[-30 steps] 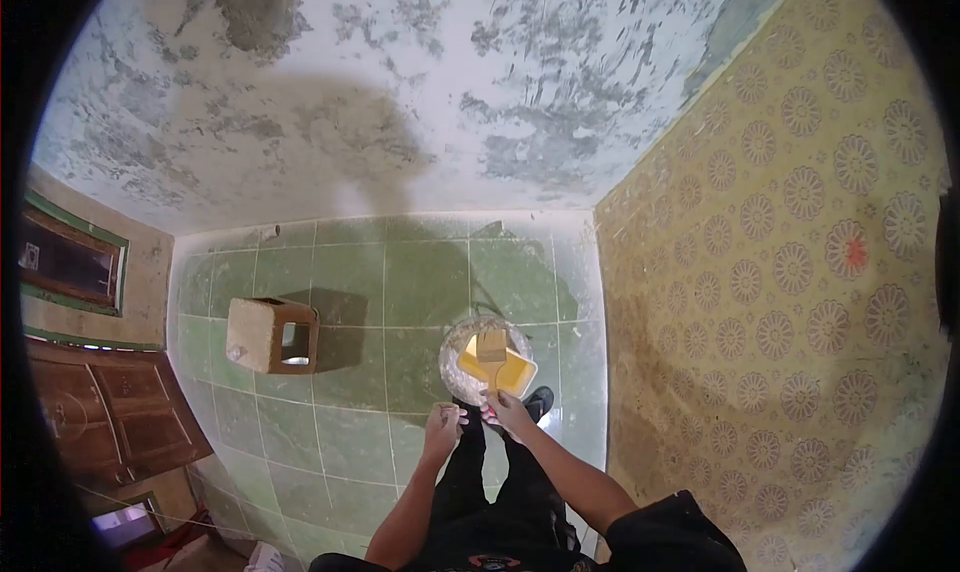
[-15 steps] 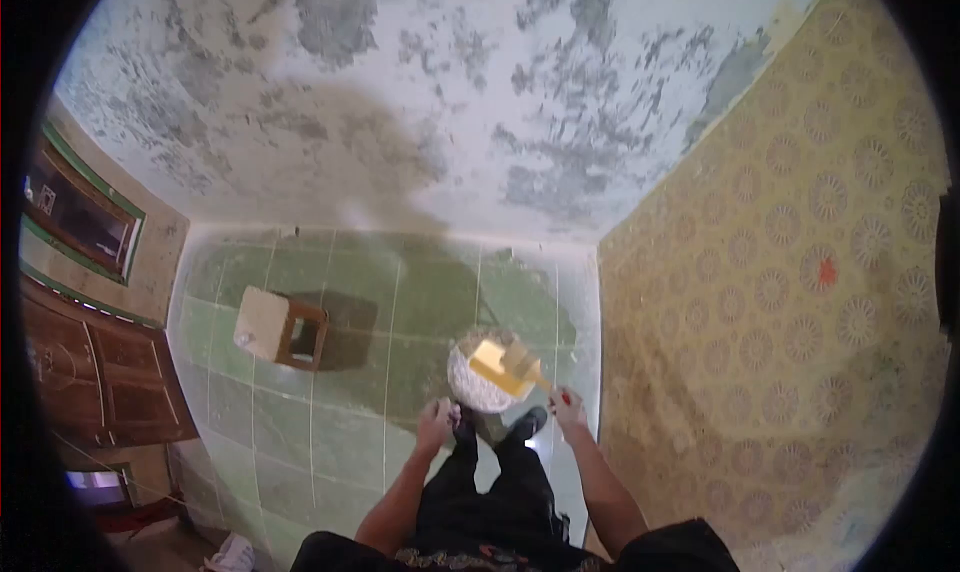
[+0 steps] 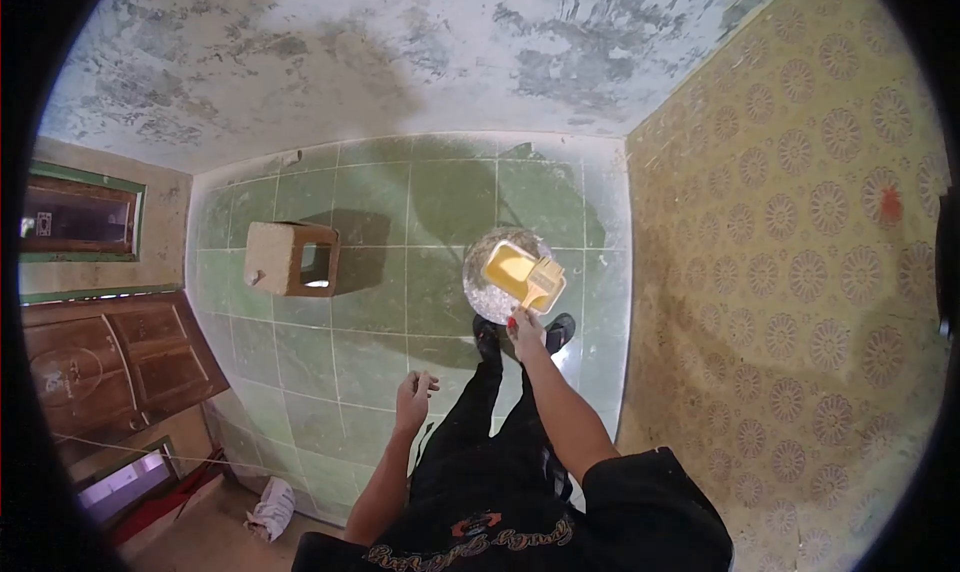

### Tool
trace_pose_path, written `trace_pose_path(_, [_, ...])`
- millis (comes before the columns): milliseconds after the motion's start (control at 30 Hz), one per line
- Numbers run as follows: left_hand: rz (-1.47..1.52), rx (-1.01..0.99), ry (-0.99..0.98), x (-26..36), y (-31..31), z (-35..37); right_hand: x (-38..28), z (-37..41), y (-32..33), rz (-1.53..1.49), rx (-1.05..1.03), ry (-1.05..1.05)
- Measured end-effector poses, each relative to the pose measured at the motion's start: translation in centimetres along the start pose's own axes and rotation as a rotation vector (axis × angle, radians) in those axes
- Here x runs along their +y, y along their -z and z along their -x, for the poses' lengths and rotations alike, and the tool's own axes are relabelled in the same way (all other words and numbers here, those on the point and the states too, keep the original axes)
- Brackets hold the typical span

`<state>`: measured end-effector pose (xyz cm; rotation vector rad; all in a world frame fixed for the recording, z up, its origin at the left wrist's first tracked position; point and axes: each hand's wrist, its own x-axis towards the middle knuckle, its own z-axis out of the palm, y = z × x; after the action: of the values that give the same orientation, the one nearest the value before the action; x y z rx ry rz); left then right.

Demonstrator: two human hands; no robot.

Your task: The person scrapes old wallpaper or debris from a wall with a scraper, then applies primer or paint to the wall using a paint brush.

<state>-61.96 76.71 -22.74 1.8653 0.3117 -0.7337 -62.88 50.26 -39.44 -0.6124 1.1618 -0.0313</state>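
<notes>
My right hand (image 3: 527, 334) is closed round the handle of a wide paintbrush (image 3: 544, 280), with a bit of red showing at the fingers. The brush head lies over the right end of a yellow rectangular tray (image 3: 507, 262). That tray rests on a round, white-spattered tub (image 3: 484, 297) just in front of my feet. Lower and to the left, my left hand (image 3: 412, 397) hangs above the tiles with nothing in it, its fingers apart and slightly bent.
On the green tiled floor (image 3: 375, 287) a wooden stool (image 3: 275, 259) lies to the left. The wall ahead (image 3: 300, 82) is white with grey patches; a patterned yellow wall (image 3: 790, 272) runs along the right. Brown cabinet doors (image 3: 110, 362) and a white sack (image 3: 271, 509) are at left.
My view has tilted down. The brush has come over the tray's right end, its handle now pointing toward me. My left hand has drawn back from the tub and its fingers have loosened.
</notes>
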Motion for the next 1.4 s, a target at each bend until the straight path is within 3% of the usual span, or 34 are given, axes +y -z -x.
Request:
trace_pose_path(200, [-0.062, 0.076, 0.046, -1.8, 2.3, 1.5, 1.1, -2.3, -1.0, 0.046, 0.060, -0.024])
trace_pose_path(267, [-0.059, 0.075, 0.055, -2.3, 2.4, 1.7, 0.5, -2.6, -0.9, 0.095, 0.049, -0.160])
trace_pose_path(400, [-0.017, 0.060, 0.019, -2.9, 1.9, 2.1, -0.2, -0.5, 1.0, 0.138, -0.043, -0.186])
trace_pose_path(533, [-0.014, 0.063, -0.057, -3.2, 1.9, 3.9, -3.6, 4.5, 1.5, 0.883, -0.005, -0.017])
trace_pose_path(633, [0.022, 0.150, -0.098, -3.6, 2.3, 6.4, -4.2, 5.7, 2.2, 0.670, -0.055, -0.019])
trace_pose_path(733, [0.060, 0.266, -0.121, -3.8, 2.3, 9.5, -5.9, 5.7, 3.0, 0.832, -0.306, -0.098])
trace_pose_path(800, [0.102, 0.324, -0.125, -3.9, 2.0, 10.0, -7.8, 6.4, 2.9, 0.739, -0.509, -0.297])
trace_pose_path(833, [0.135, 0.342, -0.118, -4.4, 2.0, 10.5, -8.2, 6.6, 2.5, 0.748, -0.518, -0.295])
trace_pose_path(900, [0.158, 0.360, -0.093, -5.5, 2.0, 11.9, -7.8, 8.5, 3.4, 0.634, -0.807, -0.426])
trace_pose_path(933, [0.165, 0.358, -0.084, -6.0, 2.1, 12.3, -7.6, 10.5, 3.3, 0.641, -0.800, -0.432])
trace_pose_path(1000, [0.228, 0.378, -0.045, -6.1, 2.6, 12.1, -7.8, 15.7, -0.2, 0.970, -0.723, -0.412])
trace_pose_path(1100, [0.318, 0.404, 0.011, -4.7, 5.4, 11.7, -4.7, 16.8, -1.8, 0.937, -0.711, -0.437])
trace_pose_path(1167, [0.294, 0.431, -0.085, -3.2, 8.6, 10.9, -2.3, 18.6, -4.5, 0.922, -0.622, -0.477])
trace_pose_path(1200, [0.416, 0.438, -0.164, -5.5, 9.9, 9.1, 0.4, 16.3, -4.4, 0.838, -0.624, -0.506])
trace_pose_path(1233, [0.292, 0.432, -0.169, -4.7, 12.6, 8.9, 2.2, 15.9, -5.6, 1.023, -0.623, -0.452])
trace_pose_path(1267, [0.286, 0.428, -0.167, -3.9, 15.0, 8.6, 5.1, 14.1, -5.4, 0.987, -0.722, -0.275])
trace_pose_path(1300, [0.202, 0.410, -0.221, -4.6, 17.6, 7.8, 5.1, 15.8, -8.7, 0.854, -0.598, -0.378])
trace_pose_path(1400, [0.221, 0.414, -0.192, -3.8, 25.2, 7.8, 9.7, 17.5, -15.5, 0.883, -0.478, -0.294])
